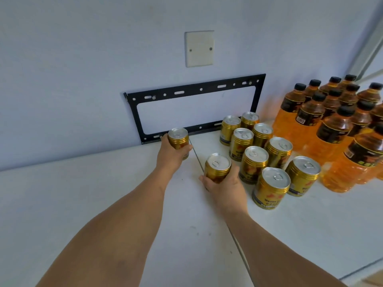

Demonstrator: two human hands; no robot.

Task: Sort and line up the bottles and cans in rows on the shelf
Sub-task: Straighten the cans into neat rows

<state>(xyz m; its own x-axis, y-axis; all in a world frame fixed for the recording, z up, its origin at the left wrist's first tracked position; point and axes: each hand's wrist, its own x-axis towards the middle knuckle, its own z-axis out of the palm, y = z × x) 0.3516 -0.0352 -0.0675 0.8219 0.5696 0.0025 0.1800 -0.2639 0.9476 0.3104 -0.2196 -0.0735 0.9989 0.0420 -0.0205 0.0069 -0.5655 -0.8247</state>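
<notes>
Left grip clamped around a gold can, upright, near the wall by the black bracket. Right grip clamped around a second gold can, upright, just left of the can rows on the white shelf. Orange bottles grouped right of the cans. Blank wall plate above the bracket.

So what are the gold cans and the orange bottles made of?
The gold cans look like metal: shiny ribbed sides, silvery tops with pull tabs. The orange bottles look like clear plastic, since light glows through the drink; their black caps seem matte plastic too, though that is less sure.
</notes>
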